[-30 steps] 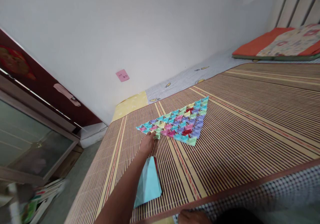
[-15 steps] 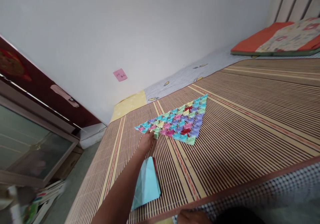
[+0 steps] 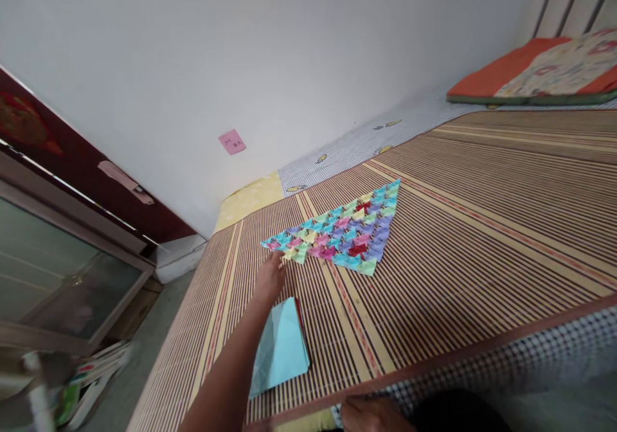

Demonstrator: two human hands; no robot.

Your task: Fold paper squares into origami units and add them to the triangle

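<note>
Small folded paper pieces in blue, green, pink, purple, yellow and red form a triangular sheet point(image 3: 344, 233) on the striped mat. My left hand point(image 3: 270, 276) reaches to its lower left edge, fingers stretched out by the yellow and pink pieces. I see nothing held in it; whether the fingertips touch the paper is unclear. Under my left forearm, partly covered by it, lies a stack of light blue paper point(image 3: 286, 348) with a red edge beneath. My right hand point(image 3: 371, 414) is curled at the mat's front edge, cut off by the picture's bottom; its fingertips are hidden.
The striped mat point(image 3: 463, 226) covers a bed against a white wall. A folded orange and floral quilt point(image 3: 530, 72) lies at the far right. A pink note point(image 3: 232, 142) is on the wall. At left stand a glass-fronted cabinet point(image 3: 62, 278) and printed papers point(image 3: 91, 380) on the floor.
My left hand has moved slightly left along the sheet's edge, uncovering a yellow piece. My right hand remains at the front edge.
</note>
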